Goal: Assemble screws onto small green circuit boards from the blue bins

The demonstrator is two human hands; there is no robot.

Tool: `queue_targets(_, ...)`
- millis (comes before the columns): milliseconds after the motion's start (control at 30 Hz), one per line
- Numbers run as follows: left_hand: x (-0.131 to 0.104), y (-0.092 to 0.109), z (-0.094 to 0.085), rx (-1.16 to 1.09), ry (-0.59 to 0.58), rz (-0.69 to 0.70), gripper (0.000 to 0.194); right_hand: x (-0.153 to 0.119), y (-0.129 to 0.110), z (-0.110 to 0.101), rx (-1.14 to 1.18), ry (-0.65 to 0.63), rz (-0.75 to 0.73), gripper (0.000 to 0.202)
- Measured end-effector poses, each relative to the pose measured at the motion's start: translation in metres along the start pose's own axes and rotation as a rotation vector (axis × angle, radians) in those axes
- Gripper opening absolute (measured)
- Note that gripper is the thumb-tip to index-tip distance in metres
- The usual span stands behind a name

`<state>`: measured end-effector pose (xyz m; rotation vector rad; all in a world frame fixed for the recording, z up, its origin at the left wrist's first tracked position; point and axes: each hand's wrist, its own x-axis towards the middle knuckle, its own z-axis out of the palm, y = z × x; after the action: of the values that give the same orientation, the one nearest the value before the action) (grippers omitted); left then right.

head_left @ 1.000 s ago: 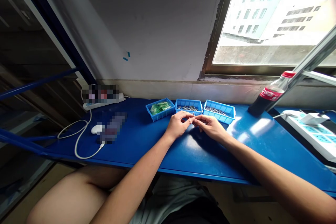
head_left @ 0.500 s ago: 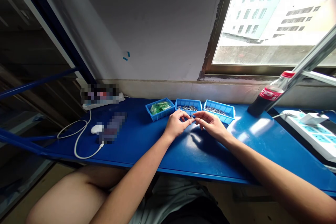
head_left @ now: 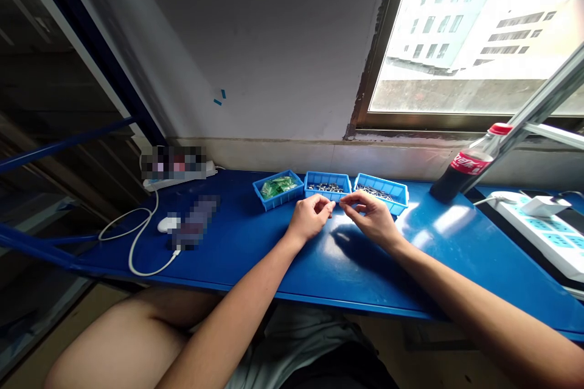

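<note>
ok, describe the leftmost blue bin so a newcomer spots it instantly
Find the blue table below the grey wall; near that wall, three blue bins stand in a row. Take the leftmost bin, beyond and left of the left hand. It holds green pieces; the middle bin and right bin hold small metallic-looking parts.

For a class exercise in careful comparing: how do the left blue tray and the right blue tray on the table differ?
Contents: the left tray holds green pieces, while the right tray holds small metallic-looking parts.

Angle: the left tray's far edge climbs toward the right of the picture; the right tray's far edge slopes down that way.

Shared: both are blue, open-topped and on the same blue table.
</note>
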<state>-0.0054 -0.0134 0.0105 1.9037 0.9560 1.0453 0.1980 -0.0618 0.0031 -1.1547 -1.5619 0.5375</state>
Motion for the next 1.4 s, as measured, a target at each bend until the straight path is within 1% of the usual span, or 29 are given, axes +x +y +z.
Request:
queue_targets(67, 0.001, -0.003, 0.001, -0.088, -0.063, -0.099, 0.042, -0.001, -0.002, 0.0, -0.04, -0.014, -0.065, 0.021)
queue_targets(133, 0.004, -0.008, 0.002, -0.165, -0.121, -0.151, 0.048, -0.002, -0.003, 0.001, -0.064, -0.063, -0.126, 0.017)
queue_targets(233, 0.007, -0.015, 0.004, -0.285, -0.14, -0.164, 0.043, -0.003, -0.003, 0.002, -0.09, -0.118, -0.184, 0.013)
queue_targets(333, 0.008, -0.015, 0.004, -0.376, -0.085, -0.143, 0.039, -0.002, -0.002, 0.003, -0.109, -0.143, -0.195, 0.015)
queue_targets(433, 0.007, -0.013, 0.003, -0.344, -0.053, -0.085, 0.037, -0.001, -0.002, 0.002, -0.082, -0.107, -0.156, 0.018)
queue_targets(533, 0.004, -0.011, 0.001, -0.201, -0.028, 0.006, 0.029, 0.0, -0.001, 0.0, -0.039, -0.067, -0.078, 0.023)
queue_targets(667, 0.001, -0.008, 0.001, -0.035, -0.001, 0.12, 0.015, 0.001, 0.0, -0.001, 0.002, -0.115, -0.009, 0.026)
queue_targets(800, 0.001, -0.007, 0.002, 0.04, 0.011, 0.179, 0.007, 0.002, 0.001, -0.001, 0.006, -0.157, 0.048, 0.027)
queue_targets(967, 0.002, -0.005, 0.001, 0.068, 0.042, 0.157, 0.003, 0.002, 0.003, 0.001, 0.042, -0.139, 0.114, 0.029)
queue_targets(1133, 0.003, -0.004, 0.0, -0.031, 0.052, 0.068, 0.012, 0.004, 0.005, 0.001, 0.159, -0.178, 0.222, 0.035)
queue_targets(1300, 0.005, -0.008, -0.001, -0.193, 0.032, -0.024, 0.023, 0.002, 0.004, 0.003, 0.167, -0.224, 0.219, 0.038)
queue_targets(1400, 0.006, -0.01, 0.0, -0.224, 0.026, -0.036, 0.027, 0.0, 0.003, 0.005, 0.15, -0.256, 0.207, 0.039)
